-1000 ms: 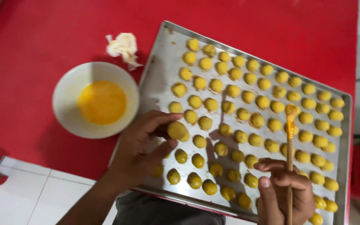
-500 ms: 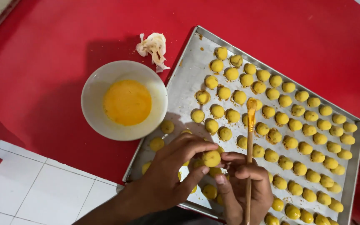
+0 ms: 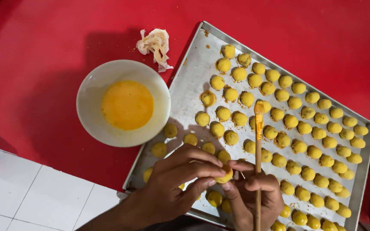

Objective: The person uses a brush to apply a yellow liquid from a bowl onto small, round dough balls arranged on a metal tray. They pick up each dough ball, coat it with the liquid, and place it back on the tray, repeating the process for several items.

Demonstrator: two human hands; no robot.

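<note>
Pinching one small round yellow dough ball [image 3: 225,175] between thumb and fingers, my left hand [image 3: 174,186] holds it just above the near edge of the rectangular metal baking tray [image 3: 189,81]. My right hand [image 3: 253,192], touching the left, is closed around a thin wooden brush [image 3: 258,158], bristles yellow. Dozens of balls fill the tray in rows; too many to count exactly. Bare tray along its left edge. One white round bowl of beaten egg [image 3: 125,105], one crumpled tissue [image 3: 155,45], red tabletop [image 3: 43,51].
</note>
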